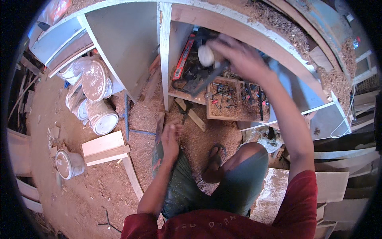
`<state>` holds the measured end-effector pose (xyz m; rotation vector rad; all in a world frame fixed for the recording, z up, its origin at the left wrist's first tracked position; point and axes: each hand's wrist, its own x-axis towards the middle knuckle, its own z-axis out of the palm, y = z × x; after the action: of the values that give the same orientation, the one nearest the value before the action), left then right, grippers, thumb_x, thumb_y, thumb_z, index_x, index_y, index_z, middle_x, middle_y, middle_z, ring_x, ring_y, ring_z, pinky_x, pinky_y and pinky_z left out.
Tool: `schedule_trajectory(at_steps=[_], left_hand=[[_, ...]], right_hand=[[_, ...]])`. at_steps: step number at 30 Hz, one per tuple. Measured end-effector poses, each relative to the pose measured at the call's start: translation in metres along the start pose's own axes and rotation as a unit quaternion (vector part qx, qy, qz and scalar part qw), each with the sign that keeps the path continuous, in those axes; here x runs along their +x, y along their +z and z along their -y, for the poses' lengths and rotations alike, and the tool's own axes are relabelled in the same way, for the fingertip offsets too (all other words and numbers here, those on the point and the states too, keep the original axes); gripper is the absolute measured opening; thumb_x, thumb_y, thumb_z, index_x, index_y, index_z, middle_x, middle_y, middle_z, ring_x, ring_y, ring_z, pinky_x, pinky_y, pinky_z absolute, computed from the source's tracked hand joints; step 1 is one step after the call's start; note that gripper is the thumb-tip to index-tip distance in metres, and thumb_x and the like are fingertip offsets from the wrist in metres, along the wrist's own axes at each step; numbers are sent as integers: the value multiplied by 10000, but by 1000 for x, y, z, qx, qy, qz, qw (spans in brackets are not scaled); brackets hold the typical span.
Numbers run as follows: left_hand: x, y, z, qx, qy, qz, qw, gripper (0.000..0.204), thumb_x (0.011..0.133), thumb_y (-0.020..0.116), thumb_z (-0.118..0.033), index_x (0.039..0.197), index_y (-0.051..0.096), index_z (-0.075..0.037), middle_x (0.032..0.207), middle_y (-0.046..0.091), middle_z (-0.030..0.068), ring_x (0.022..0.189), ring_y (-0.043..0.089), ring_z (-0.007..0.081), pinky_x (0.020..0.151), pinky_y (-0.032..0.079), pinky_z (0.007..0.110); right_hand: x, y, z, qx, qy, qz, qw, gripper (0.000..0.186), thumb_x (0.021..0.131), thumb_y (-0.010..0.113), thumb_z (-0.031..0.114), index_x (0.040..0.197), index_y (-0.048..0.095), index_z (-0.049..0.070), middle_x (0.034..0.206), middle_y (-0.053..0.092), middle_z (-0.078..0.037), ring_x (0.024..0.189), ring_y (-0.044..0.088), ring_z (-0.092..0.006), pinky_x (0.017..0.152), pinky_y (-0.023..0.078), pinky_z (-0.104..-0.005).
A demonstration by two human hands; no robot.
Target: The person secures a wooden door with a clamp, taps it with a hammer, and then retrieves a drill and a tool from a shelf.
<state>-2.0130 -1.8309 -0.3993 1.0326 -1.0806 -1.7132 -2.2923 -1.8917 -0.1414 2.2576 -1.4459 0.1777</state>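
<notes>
My right hand [242, 57], smeared by motion, reaches into an open cabinet compartment. Its fingers are beside a white rounded object [206, 55]; whether they touch it cannot be made out. Below that hand, an open wooden box [224, 117] holds many small bits and screws. A red narrow box [184, 59] leans along the compartment's left side, next to dark tools [193, 75] that are hard to tell apart. Over my left knee hangs my left hand [171, 141], its fingers loosely bent and apart, with nothing seen in them. Wooden strips [195, 119] lie just beyond it.
White-painted cabinet dividers [165, 51] frame the compartment. Dusty paint buckets [95, 79] are heaped at the left, and another bucket [70, 164] stands nearer. Pale boards [104, 147] and a blue rod [126, 117] lie on the sawdust-covered floor [99, 191].
</notes>
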Motion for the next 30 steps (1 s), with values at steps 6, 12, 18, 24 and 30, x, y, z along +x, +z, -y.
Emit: schedule_trajectory(at_steps=[6, 12, 18, 24, 30], left_hand=[[19, 23, -99, 76, 277, -32, 957, 347, 1004, 408, -228, 1169, 604, 5, 1096, 634, 143, 1056, 582, 227, 971, 430, 363], [17, 44, -126, 260, 447, 64, 854, 430, 949, 454, -281, 1254, 568, 0, 1278, 565, 188, 1229, 488, 364, 1053, 353, 463], [-2, 17, -104, 378, 326, 192, 845, 558, 966, 376, -443, 1286, 556, -23, 1279, 578, 164, 1210, 514, 331, 1062, 350, 466], [-63, 8, -59, -178, -243, 298, 906, 956, 894, 191, -795, 1344, 498, -10, 1323, 548, 151, 1239, 517, 280, 1068, 380, 462], [-93, -11, -42, -348, -402, 294, 794, 1062, 822, 296, -865, 1454, 370, -15, 1407, 484, 163, 1303, 472, 283, 1090, 383, 435]], right_hand=[[-60, -64, 77, 131, -65, -63, 987, 329, 758, 656, 155, 1081, 595, 151, 974, 597, -72, 836, 620, -256, 684, 486, -397], [-68, -78, 132, 141, -138, -25, 980, 284, 773, 622, 220, 1050, 579, 267, 888, 541, -4, 751, 571, -171, 632, 434, -311], [-83, -58, 152, 140, -184, -14, 973, 294, 772, 602, 215, 1052, 556, 292, 883, 504, 27, 744, 523, -140, 622, 398, -278], [-89, -22, 177, 159, -256, 63, 951, 205, 834, 542, 237, 1036, 572, 217, 920, 539, -11, 934, 574, -177, 861, 457, -328], [-107, 15, 219, 210, -397, 90, 889, 116, 813, 570, 220, 906, 629, 182, 992, 585, -36, 1007, 572, -250, 1049, 373, -522]])
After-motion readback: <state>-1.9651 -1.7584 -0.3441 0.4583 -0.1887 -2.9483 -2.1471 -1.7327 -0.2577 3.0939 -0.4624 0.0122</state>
